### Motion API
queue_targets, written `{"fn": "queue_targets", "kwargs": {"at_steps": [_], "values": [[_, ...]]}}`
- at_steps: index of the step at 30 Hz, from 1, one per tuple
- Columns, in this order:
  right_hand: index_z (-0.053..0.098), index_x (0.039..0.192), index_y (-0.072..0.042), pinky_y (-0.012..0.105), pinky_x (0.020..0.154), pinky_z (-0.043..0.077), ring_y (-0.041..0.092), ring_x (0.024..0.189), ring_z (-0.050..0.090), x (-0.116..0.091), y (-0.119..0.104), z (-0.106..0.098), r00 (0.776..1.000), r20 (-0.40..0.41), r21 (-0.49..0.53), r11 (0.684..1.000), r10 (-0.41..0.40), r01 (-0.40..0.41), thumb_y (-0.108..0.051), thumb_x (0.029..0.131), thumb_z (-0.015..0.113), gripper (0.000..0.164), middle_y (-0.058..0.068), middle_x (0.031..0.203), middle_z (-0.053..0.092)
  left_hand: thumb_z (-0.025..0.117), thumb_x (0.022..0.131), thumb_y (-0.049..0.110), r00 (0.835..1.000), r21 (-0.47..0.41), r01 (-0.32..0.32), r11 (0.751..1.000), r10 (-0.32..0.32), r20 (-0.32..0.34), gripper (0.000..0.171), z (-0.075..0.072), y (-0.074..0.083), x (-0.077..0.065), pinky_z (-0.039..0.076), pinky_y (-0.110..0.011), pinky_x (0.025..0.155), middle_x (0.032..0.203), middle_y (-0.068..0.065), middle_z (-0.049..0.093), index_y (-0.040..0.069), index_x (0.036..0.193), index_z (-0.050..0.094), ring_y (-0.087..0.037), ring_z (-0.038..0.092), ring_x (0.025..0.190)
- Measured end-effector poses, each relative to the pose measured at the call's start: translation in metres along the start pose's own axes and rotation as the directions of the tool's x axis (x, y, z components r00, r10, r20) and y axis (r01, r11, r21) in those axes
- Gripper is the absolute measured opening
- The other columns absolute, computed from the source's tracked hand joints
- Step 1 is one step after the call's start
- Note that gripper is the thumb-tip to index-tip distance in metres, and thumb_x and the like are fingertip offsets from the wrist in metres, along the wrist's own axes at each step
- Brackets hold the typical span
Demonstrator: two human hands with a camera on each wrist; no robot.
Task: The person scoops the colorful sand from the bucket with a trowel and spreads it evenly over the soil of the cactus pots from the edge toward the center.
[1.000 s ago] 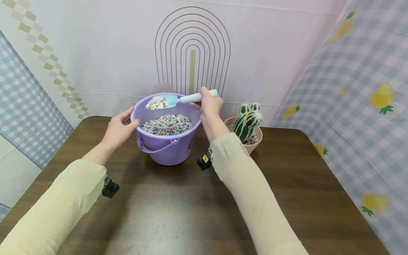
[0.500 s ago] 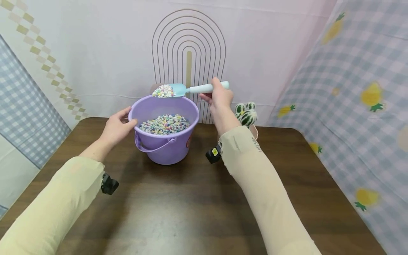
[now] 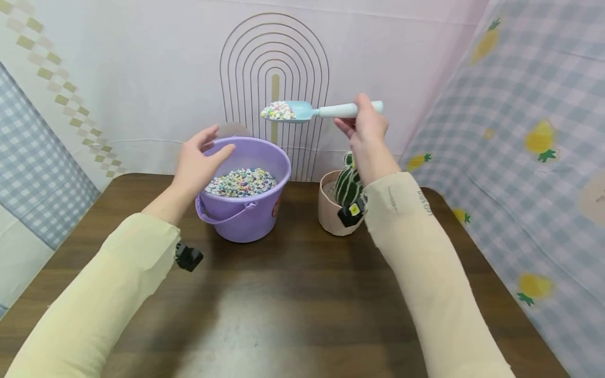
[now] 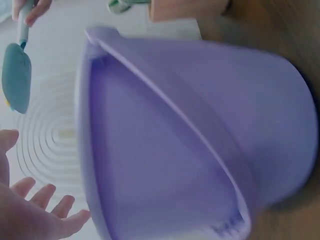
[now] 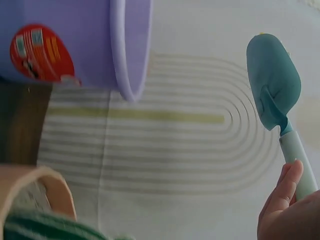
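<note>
My right hand (image 3: pixel 368 128) grips the pale handle of a light blue trowel (image 3: pixel 302 110), held level and raised above the table. Its scoop carries a heap of pastel pebbles (image 3: pixel 278 111). The right wrist view shows the underside of the trowel (image 5: pixel 274 75). My left hand (image 3: pixel 196 163) is off the rim of the purple bucket (image 3: pixel 246 218), fingers spread and holding nothing, over its left side. Several more colourful pebbles (image 3: pixel 243 184) lie inside the bucket. In the left wrist view the bucket (image 4: pixel 200 100) fills the middle, its handle hanging down the side.
A pinkish pot (image 3: pixel 331 212) with a striped cactus (image 3: pixel 347 186) stands right of the bucket, partly behind my right wrist. Both stand toward the back of the dark wooden table (image 3: pixel 264 304). A white cloth (image 3: pixel 156 68) hangs behind, a checked cloth (image 3: pixel 534 173) at the right.
The loaded trowel has risen and moved right, from over the bucket to beyond its rim. My left hand has let go of the rim and lifted toward the right.
</note>
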State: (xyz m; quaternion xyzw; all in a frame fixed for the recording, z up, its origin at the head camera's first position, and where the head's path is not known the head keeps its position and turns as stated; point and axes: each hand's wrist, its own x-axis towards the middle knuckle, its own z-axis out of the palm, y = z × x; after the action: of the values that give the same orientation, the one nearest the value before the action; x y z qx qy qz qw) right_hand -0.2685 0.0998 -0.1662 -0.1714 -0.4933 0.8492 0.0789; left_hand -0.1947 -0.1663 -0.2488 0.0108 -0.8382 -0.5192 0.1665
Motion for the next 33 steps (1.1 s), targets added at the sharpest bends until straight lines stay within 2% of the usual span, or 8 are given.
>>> {"fn": "queue_targets", "kwargs": {"at_steps": [5,10,17,24,29,33], "values": [[0.053,0.084,-0.008,0.022,0.058,0.057,0.017,0.069,0.059,0.011,-0.022,-0.023,0.999,-0.028,0.033,0.999,-0.021,0.022,-0.009,0.084,0.059,0.006,0.01,0.087,0.061,0.065,0.087,0.033,0.998,-0.068,-0.01,0.998,0.014,0.059,0.064,0.029,0.022,0.004,0.038,-0.037,0.109,0.147,-0.007,0.041,0.019,0.143,0.038,-0.024,0.043,0.132],[0.05,0.085,-0.008,0.023,0.052,0.056,0.018,0.068,0.058,0.022,-0.039,-0.051,0.997,-0.058,0.08,0.996,-0.045,0.049,-0.009,0.085,0.058,0.008,0.01,0.086,0.058,0.067,0.085,0.034,0.99,-0.107,-0.004,0.994,0.02,0.142,0.066,0.061,0.041,0.002,0.039,-0.035,0.108,0.146,-0.004,0.042,0.023,0.143,0.037,-0.021,0.044,0.131],[0.049,0.083,-0.008,0.025,0.05,0.055,0.017,0.062,0.058,0.032,-0.058,-0.085,0.992,-0.106,0.108,0.991,-0.069,0.081,-0.01,0.085,0.058,0.009,0.01,0.083,0.056,0.067,0.085,0.035,0.976,-0.116,-0.01,0.993,0.034,0.214,0.065,0.1,0.056,-0.001,0.041,-0.036,0.106,0.146,-0.003,0.044,0.023,0.143,0.039,-0.022,0.045,0.131],[0.05,0.09,-0.009,0.026,0.053,0.056,0.019,0.072,0.059,0.035,-0.069,-0.11,0.99,-0.131,0.149,0.987,-0.049,0.069,-0.011,0.086,0.059,0.009,0.01,0.09,0.056,0.066,0.085,0.037,0.961,-0.095,-0.033,0.995,0.058,0.271,0.066,0.136,0.057,-0.003,0.043,-0.036,0.103,0.146,-0.003,0.043,0.021,0.143,0.038,-0.023,0.045,0.131],[0.051,0.091,-0.01,0.027,0.053,0.056,0.019,0.074,0.06,0.036,-0.071,-0.126,0.988,-0.151,0.163,0.984,-0.043,0.068,-0.012,0.086,0.06,0.011,0.009,0.092,0.056,0.065,0.086,0.035,0.947,-0.082,-0.032,0.996,0.057,0.316,0.067,0.16,0.049,-0.007,0.042,-0.037,0.104,0.146,-0.006,0.042,0.019,0.144,0.037,-0.025,0.043,0.131],[0.051,0.094,-0.011,0.026,0.055,0.057,0.019,0.078,0.06,0.036,-0.072,-0.137,0.984,-0.173,0.146,0.987,-0.041,0.066,-0.014,0.087,0.06,0.012,0.009,0.093,0.056,0.065,0.086,0.033,0.938,-0.092,-0.024,0.995,0.054,0.342,0.066,0.173,0.039,-0.012,0.042,-0.038,0.105,0.146,-0.008,0.041,0.016,0.144,0.037,-0.026,0.042,0.132]]}}
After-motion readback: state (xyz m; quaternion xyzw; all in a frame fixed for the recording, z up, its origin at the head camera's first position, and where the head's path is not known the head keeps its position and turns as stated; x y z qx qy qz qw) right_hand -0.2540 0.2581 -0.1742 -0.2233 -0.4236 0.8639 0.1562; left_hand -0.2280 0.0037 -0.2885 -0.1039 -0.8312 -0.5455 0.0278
